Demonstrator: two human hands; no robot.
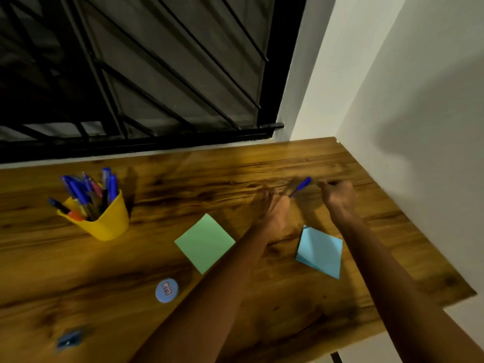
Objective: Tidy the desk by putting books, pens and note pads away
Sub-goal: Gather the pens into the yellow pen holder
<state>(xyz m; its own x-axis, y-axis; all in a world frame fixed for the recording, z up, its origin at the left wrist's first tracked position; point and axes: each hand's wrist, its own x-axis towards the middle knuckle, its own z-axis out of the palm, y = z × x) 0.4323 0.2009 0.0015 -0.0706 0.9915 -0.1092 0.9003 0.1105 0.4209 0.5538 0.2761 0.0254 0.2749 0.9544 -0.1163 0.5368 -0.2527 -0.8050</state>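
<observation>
- Nearest you, at the left edge of the wooden desk, a small dark blue object is lying blurred; what it is cannot be told.
- Just beyond it, a round light-blue lid with a small label is lying flat.
- Both of your forearms are reaching away from you across the right half of the desk.
- Between them and to either side, two note pads are lying flat: a green note pad left of your left forearm, and a blue note pad between the two forearms.
- Your left hand is gripping a blue pen, whose capped end is pointing far and right.
- Your right hand is sitting with fingers curled close beside that pen; whether they are holding anything cannot be told.
- Far left, a yellow cup is standing upright, holding a bunch of pens.
- Behind the desk, a barred window is showing dark.
</observation>
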